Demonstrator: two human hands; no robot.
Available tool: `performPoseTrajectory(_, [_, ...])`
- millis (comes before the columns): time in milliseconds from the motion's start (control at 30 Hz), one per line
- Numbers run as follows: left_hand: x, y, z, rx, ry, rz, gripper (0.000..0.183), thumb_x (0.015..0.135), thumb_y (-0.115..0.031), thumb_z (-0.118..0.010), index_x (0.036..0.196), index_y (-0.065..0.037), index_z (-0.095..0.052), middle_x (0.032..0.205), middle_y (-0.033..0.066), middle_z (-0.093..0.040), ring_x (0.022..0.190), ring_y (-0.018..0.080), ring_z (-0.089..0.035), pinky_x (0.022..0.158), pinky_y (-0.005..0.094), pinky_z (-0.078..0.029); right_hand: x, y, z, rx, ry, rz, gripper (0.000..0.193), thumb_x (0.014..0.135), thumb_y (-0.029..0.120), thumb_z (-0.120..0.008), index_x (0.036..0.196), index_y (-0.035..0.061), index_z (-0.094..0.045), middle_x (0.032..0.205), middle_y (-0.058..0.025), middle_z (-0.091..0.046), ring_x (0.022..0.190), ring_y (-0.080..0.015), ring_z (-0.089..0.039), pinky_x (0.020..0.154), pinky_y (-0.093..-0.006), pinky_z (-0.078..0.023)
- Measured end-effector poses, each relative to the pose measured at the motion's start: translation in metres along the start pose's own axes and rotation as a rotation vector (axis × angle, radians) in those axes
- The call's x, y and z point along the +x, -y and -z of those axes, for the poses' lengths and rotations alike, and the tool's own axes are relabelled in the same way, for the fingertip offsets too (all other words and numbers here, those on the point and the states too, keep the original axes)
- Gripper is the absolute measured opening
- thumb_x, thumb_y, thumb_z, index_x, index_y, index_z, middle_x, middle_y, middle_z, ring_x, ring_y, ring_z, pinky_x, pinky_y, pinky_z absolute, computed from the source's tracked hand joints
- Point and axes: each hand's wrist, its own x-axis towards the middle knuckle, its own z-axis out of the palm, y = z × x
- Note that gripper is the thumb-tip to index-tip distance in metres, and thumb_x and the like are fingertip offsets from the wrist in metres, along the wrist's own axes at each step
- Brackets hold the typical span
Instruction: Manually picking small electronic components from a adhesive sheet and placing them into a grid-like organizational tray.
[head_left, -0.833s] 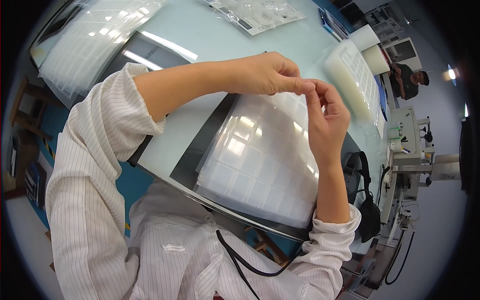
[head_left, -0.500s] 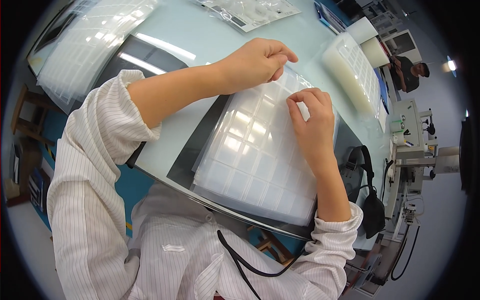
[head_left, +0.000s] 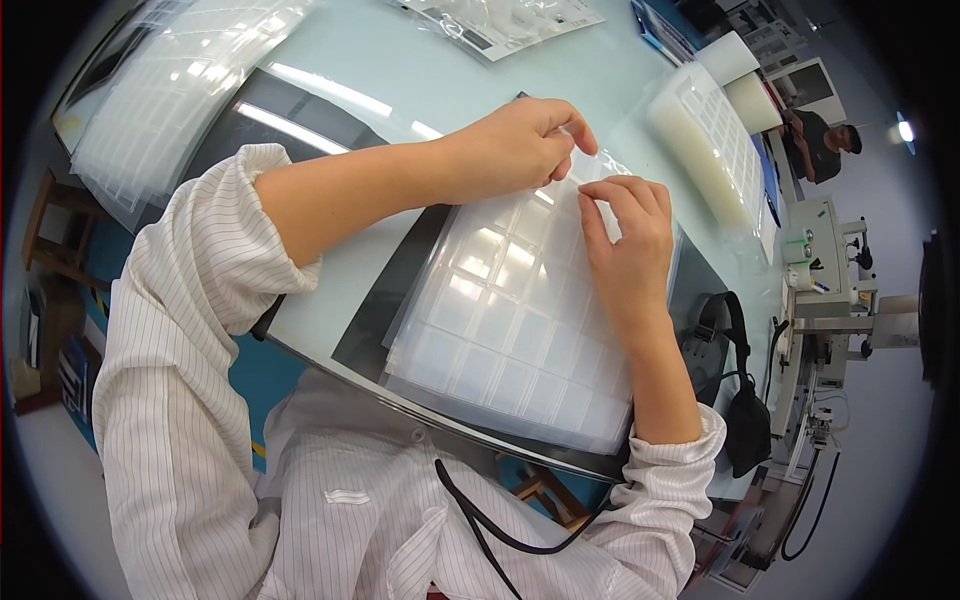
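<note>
Clear plastic, milky where it piles up, makes up the stack of grid-pocket sheets (head_left: 500, 345) lying at the near edge of the glossy pale table (head_left: 490, 80), in front of the person's body. Pale seams divide each sheet into rows of rectangular cells. Bright reflections flare over the upper-left cells, while the lower ones look evenly whitish with a faint blue cast. The layers do not line up exactly: several thin edges show along the left side and the bottom. The stack lies at a slant over a dark flat sheet (head_left: 378, 318), which shows past it on both sides.

Above the far end of the stack is the left hand (head_left: 525, 148), its fingers curled and the index finger bent forward. The right hand (head_left: 630, 240) is over the stack's right side, thumb and index fingertips brought together. Whether either hand grips a film edge I cannot tell, since the plastic is so transparent.

Similar glossy pocket sheets (head_left: 195, 95) are heaped at the far left, and a thicker block of gridded sheets (head_left: 712, 145) sits at the right, near a white roll (head_left: 727, 60).
</note>
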Motion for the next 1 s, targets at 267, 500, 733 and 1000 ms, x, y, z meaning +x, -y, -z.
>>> performPoseTrajectory(267, [0.001,0.001,-0.001,0.174,-0.034,-0.113,0.034,0.099,-0.032,-0.061,0.116,-0.002,-0.061,0.077,0.0004,-0.054,0.072,0.0085,-0.048,0.066,0.0252,-0.041,0.006,0.001,0.004,0.041,-0.02,0.027,0.011,0.087,0.005,-0.071,0.099,0.0035,-0.07,0.098,-0.006,-0.067,0.092,-0.0225,-0.059,0.082,-0.0322,-0.045])
performPoseTrajectory(500, [0.005,-0.002,-0.008,0.063,0.113,-0.113,0.031,0.099,-0.029,-0.059,0.105,0.001,-0.066,0.079,0.0047,-0.062,0.068,0.0112,-0.054,0.063,0.0276,-0.045,0.008,0.0,0.031,0.257,-0.031,-0.25,0.01,0.094,0.007,-0.066,0.102,0.0052,-0.073,0.099,-0.0019,-0.066,0.087,-0.0117,-0.057,0.072,-0.0247,-0.04])
performPoseTrajectory(733, [0.006,-0.005,-0.017,0.035,0.022,-0.087,0.025,0.103,-0.017,-0.049,0.104,0.003,-0.065,0.074,0.0033,-0.061,0.065,0.0096,-0.052,0.063,0.0271,-0.045,-0.009,-0.012,0.021,0.027,0.061,-0.111,0.01,0.088,0.006,-0.07,0.097,0.002,-0.072,0.1,-0.0093,-0.068,0.097,-0.0283,-0.06,0.085,-0.0383,-0.049])
performPoseTrajectory(1000, [0.027,-0.006,-0.038,-0.055,-0.094,0.025,0.025,0.096,-0.007,-0.042,0.112,0.0,-0.061,0.091,0.0021,-0.056,0.066,0.0068,-0.043,0.061,0.0234,-0.039,-0.012,-0.017,0.014,0.0,-0.03,-0.046,0.006,0.086,0.006,-0.071,0.09,0.0021,-0.069,0.096,-0.0085,-0.067,0.097,-0.029,-0.059,0.086,-0.0388,-0.048])
